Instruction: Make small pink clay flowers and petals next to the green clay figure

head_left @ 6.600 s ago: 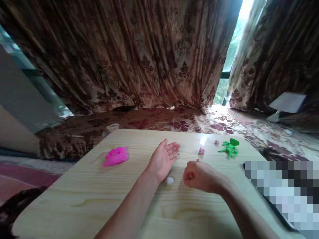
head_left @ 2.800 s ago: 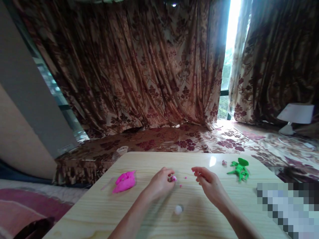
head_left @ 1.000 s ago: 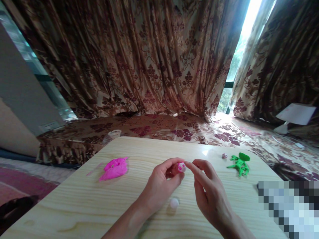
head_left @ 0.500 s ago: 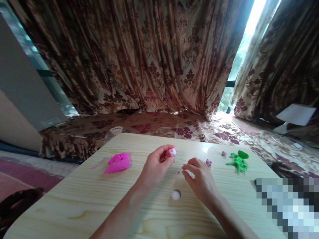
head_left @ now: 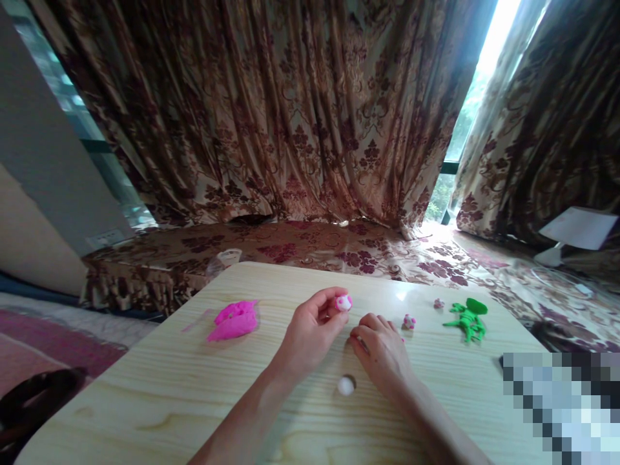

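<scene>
My left hand is raised over the table and pinches a small white clay ball with pink spots between thumb and fingers. Just to its right, my right hand is down at the tabletop with thumb and fingertips together; anything between them is hidden. A tiny pink bit shows beside the right hand's knuckles. Nearer to me, a plain white ball lies between my forearms. Beyond the right hand rests another pink-spotted white ball.
Pink modelling clay in clear wrap lies on the left of the wooden table. To the right are a green clay figure and a small pinkish lump. A white lamp stands beyond the table.
My right hand's thumb and fingers have closed together at the tabletop, where small pink bits showed before. My left hand keeps the spotted ball, which has turned slightly. The view has shifted a little.
</scene>
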### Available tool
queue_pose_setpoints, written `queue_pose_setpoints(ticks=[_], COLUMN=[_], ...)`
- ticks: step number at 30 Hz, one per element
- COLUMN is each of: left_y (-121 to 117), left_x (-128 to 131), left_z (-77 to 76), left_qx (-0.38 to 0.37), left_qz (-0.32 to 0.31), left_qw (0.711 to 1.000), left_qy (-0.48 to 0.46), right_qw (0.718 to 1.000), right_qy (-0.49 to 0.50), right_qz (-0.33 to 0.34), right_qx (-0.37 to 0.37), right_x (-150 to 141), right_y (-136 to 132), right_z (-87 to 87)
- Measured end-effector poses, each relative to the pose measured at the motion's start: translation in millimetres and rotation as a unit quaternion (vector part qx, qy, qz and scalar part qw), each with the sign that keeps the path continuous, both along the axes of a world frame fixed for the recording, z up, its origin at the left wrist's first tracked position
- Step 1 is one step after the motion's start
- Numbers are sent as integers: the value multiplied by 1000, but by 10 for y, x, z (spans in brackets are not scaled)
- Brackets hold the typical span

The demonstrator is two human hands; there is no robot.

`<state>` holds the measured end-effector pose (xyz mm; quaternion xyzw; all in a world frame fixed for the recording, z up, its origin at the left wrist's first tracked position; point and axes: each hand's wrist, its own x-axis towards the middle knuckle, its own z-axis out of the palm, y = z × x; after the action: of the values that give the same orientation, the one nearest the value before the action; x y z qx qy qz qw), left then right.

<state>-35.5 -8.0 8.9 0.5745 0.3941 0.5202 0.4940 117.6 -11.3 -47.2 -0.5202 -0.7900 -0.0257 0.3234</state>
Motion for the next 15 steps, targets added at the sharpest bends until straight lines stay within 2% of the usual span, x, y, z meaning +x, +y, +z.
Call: queue_pose_setpoints(ticks=[3,7,10,15], left_y=[-10,-43,-91,-164], left_x=[13,67,123,187], left_z=[-4,-36,-42,-24], left_qx=[-8,-17,-22,-35], left_qz=[-8,-37,-62,-80], left_qw=[1000,999,998,996], left_qy=[-12,-11,-2,7], right_qw=[995,965,959,961], right_qy=[90,226,244,235], right_qz=[12,22,34,46], right_qx=[48,130,140,137], right_x=[62,128,133,133], right_y=[-44,-199,-308,-346], right_z=[129,355,436,419])
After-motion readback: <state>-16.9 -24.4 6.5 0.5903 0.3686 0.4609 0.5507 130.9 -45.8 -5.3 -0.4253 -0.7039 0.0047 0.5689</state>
